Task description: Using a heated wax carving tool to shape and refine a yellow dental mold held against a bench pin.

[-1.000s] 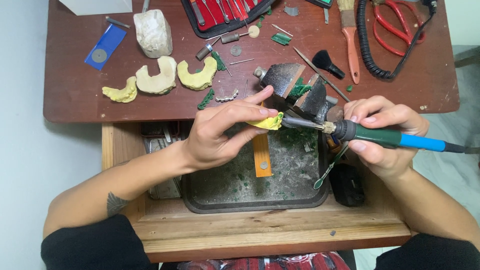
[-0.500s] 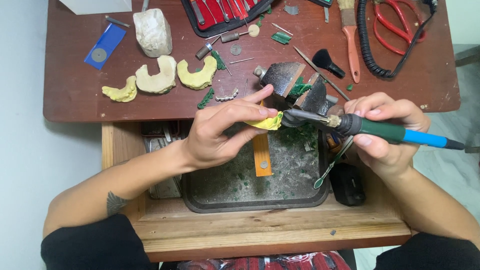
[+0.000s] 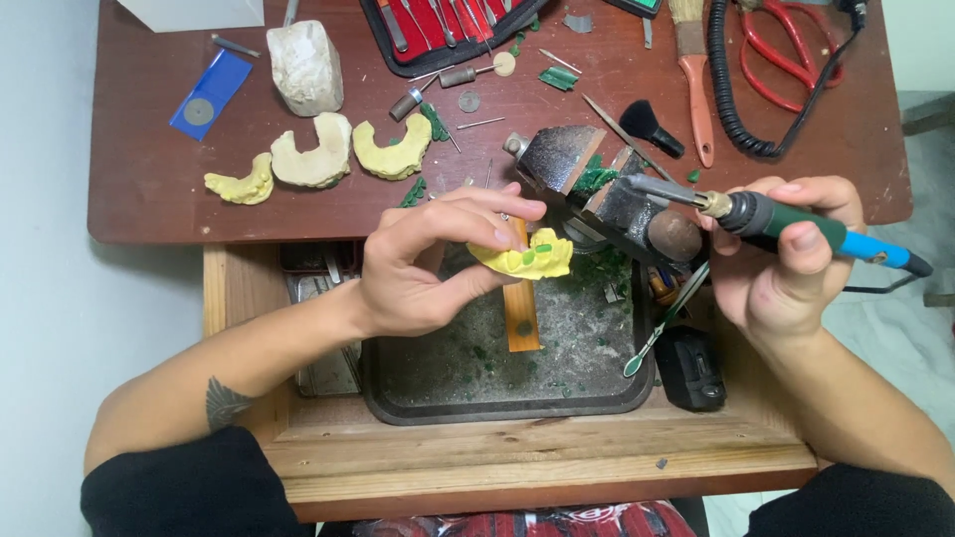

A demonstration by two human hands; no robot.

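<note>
Yellow plaster, dabbed with green wax: a dental cast (image 3: 522,259) sits pinched between the thumb and fingers of the left hand (image 3: 418,268), held over the dark metal tray (image 3: 393,393) that fills the open wooden drawer (image 3: 537,457). The fingers are closed firmly on the cast's edges. The right hand (image 3: 786,264) is wrapped tight around a green and blue electric wax tool (image 3: 806,227), its metal tip resting at the small bench vise (image 3: 607,194), near the cast but apart from it. That hand also holds a slim metal spatula (image 3: 668,320) that hangs down over the tray.

Green wax crumbs litter the tray, and a wooden strip (image 3: 521,313) lies below the cast. On the brown table (image 3: 149,189) lie three more yellow casts (image 3: 318,154), a white plaster block (image 3: 304,66), a black brush (image 3: 649,127) and a coiled black cord (image 3: 741,89).

The likely risks: the hot tip could touch a fingertip so close to the work, or melt wax where it is not wanted. The cast is gripped only at its rim, so a slip would drop it into the tray and might chip it.
</note>
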